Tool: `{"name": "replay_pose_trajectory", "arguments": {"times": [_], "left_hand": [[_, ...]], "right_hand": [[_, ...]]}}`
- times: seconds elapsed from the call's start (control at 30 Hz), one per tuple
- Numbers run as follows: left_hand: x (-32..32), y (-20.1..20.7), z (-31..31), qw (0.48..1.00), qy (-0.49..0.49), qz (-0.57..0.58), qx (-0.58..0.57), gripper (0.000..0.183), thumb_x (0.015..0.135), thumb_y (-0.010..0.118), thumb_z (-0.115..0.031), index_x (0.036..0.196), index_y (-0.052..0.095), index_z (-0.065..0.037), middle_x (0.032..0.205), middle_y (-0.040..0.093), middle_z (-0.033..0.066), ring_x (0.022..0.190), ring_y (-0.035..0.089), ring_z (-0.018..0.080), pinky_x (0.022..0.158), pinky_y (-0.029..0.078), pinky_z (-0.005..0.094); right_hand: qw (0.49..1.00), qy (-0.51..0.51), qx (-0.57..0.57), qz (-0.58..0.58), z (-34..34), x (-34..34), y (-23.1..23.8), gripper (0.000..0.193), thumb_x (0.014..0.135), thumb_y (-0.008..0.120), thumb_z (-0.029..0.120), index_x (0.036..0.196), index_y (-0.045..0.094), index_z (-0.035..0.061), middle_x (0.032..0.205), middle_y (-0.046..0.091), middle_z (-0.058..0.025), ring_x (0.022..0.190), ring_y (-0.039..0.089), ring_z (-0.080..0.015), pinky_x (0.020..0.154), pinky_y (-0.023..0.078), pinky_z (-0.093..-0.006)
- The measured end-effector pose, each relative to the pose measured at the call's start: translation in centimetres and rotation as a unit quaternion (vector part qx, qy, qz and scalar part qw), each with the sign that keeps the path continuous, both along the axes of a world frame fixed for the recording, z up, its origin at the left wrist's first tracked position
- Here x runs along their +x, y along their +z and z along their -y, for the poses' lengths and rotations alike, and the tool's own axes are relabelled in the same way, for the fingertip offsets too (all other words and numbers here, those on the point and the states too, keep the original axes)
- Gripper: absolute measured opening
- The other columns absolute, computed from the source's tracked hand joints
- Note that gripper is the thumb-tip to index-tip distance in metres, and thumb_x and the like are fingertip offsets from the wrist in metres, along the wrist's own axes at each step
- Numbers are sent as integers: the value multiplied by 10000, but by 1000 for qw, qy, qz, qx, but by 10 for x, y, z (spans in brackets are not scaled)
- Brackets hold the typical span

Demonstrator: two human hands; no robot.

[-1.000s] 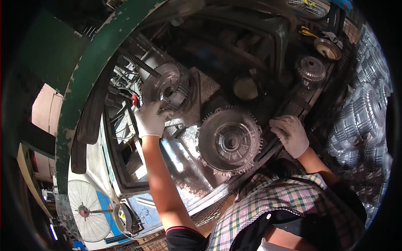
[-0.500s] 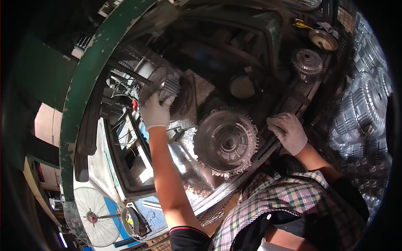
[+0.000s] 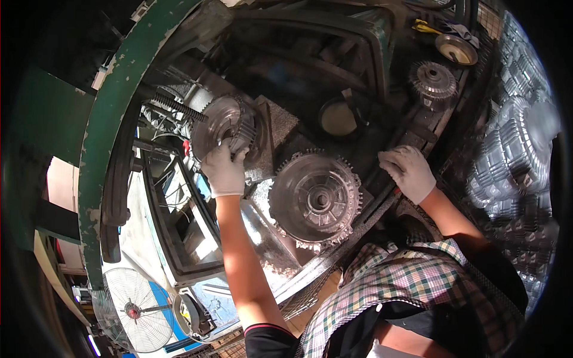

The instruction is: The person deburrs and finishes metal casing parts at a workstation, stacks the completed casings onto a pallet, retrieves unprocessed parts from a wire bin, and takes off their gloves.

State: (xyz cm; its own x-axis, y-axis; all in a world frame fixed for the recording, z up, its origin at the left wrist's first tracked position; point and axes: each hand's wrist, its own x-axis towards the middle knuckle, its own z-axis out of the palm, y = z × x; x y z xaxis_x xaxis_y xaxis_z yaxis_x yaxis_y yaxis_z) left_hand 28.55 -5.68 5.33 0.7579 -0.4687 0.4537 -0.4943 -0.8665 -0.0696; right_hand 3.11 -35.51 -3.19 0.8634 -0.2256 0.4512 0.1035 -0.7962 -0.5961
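At the left of the machine bed, my left hand (image 3: 224, 171), in a white glove, has its fingers and thumb closed on the near edge of a round, finned metal housing (image 3: 243, 128). Closer to me and to the right lies a larger round metal housing (image 3: 316, 200), with a toothed rim and a hub in its middle. My right hand (image 3: 410, 172), gloved too, hovers right of that larger housing by the bed's edge. Its fingers are loosely bent and apart from the thumb, with nothing seen in them.
Behind the housings stands a round pan (image 3: 338, 117) of pale material. A smaller finned metal part (image 3: 434, 83) and a shallow dish (image 3: 456, 50) are at the far right. Stacked silvery housings (image 3: 507, 149) line the right side. A coil spring (image 3: 176, 106) and green frame (image 3: 110, 113) are left.
The finned housing at my left hand has gone from tilted to lying flatter. My left hand has dropped slightly toward its near edge, and my right hand has risen a little.
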Motion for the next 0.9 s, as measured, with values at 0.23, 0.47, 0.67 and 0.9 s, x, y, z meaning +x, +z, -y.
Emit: {"name": "replay_pose_trajectory", "arguments": {"times": [0.23,0.47,0.67,0.9], "left_hand": [[-1,-17,4,995,16,93,-19,407,807,690,-361,1127,618,-121,969,646,114,981,568,314,952,347,449],[6,-19,-4,992,-34,116,-27,419,805,676,-398,1110,626,-115,969,651,128,949,590,330,893,383,466],[4,-13,-3,997,-12,82,-7,420,830,656,-395,1153,611,-130,972,662,119,966,605,312,919,389,444],[-20,-7,7,980,-28,176,-92,499,805,694,-349,1213,561,-93,1045,661,131,1021,604,338,921,411,463]], "right_hand": [[984,-64,-110,-128,13,58,-22,217,844,582,159,1039,644,84,952,668,-95,969,608,-305,858,454,-426],[908,-144,-296,-258,13,130,-75,552,869,477,68,1383,431,265,999,650,-98,937,633,-263,810,477,-404],[917,-135,-329,-178,15,135,-88,498,877,546,153,1362,464,232,875,652,-77,798,637,-282,697,487,-406],[989,-123,12,-78,17,102,-60,312,893,555,229,1194,600,159,912,669,-176,879,638,-355,769,502,-477]]}}
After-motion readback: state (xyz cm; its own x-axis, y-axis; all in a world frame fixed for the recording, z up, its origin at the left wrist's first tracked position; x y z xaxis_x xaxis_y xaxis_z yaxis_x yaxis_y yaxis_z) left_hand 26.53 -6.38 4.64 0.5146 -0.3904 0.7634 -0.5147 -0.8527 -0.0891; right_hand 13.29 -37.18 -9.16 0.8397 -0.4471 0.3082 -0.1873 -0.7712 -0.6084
